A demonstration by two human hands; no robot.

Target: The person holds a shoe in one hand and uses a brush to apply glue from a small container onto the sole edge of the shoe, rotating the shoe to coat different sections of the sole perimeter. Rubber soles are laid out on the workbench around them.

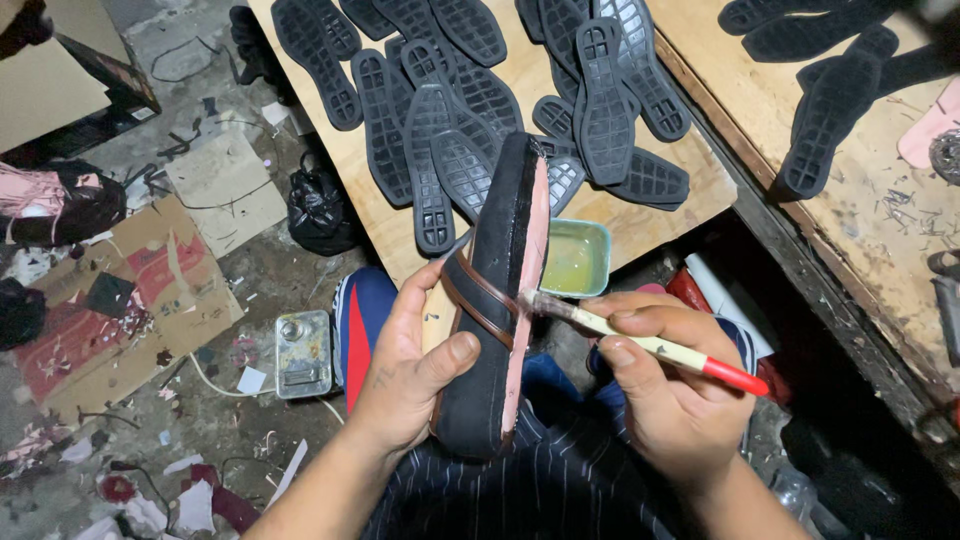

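Here, sandal (497,300) in left hand (405,375), brush (640,343) in right hand (670,390).

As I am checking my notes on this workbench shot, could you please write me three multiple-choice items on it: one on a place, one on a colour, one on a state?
1. Where does the small green tub of glue stand?
A. on the floor beside the metal can
B. on the wooden board's near edge, behind the held shoe
C. on the person's lap

2. What colour is the tip of the brush handle?
A. red
B. blue
C. white

3. How is the black shoe held?
A. lying flat on the board
B. hanging from a hook
C. gripped in the left hand, pink bottom turned toward the brush

Answers:
1 B, the tub sits on the board below the black soles.
2 A, the end beyond the right hand is red.
3 C, thumb and fingers wrap the shoe while the bristles touch its pink face.
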